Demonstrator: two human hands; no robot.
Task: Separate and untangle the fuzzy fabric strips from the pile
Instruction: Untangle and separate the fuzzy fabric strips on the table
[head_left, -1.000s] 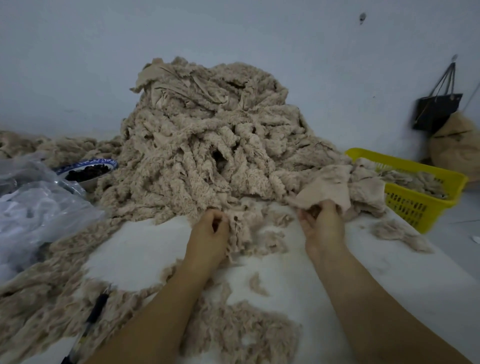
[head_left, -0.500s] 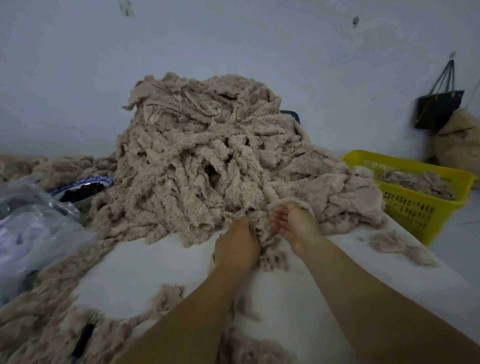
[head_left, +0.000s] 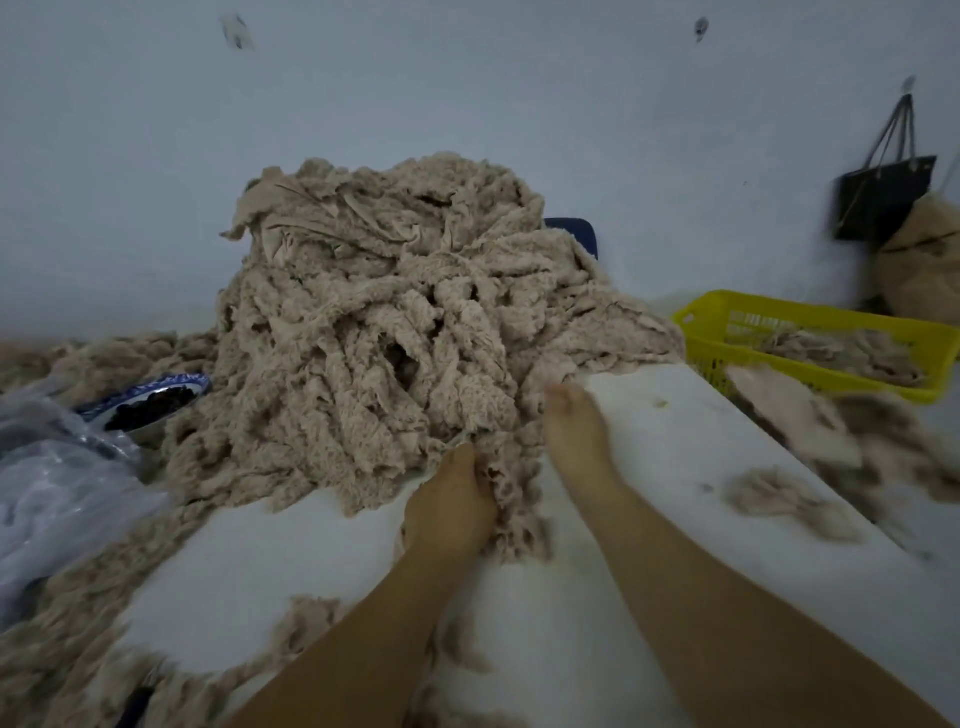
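Since a second ago both hands have shifted in to the foot of the pile (head_left: 363, 332) on the worktop (head_left: 260, 566): left hand (head_left: 448, 506) grip curled round hanging fuzzy strips (head_left: 511, 501), right hand (head_left: 574, 423) blurred, fingers apparently straight, probing the edge, so a fresh separation is starting.

Left hand (head_left: 449, 501) grips strips (head_left: 511, 493) at front edge of fuzzy tan pile (head_left: 384, 322) on white bench (head_left: 280, 561); right hand (head_left: 574, 423) beside, fingers straight, blurred. Yellow basket (head_left: 727, 307) far right.

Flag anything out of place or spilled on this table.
The blue-rimmed bowl of dark pieces sits hemmed in at the left foot of the beige fuzzy fabric pile; loose fuzzy scraps lie scattered on the white table.
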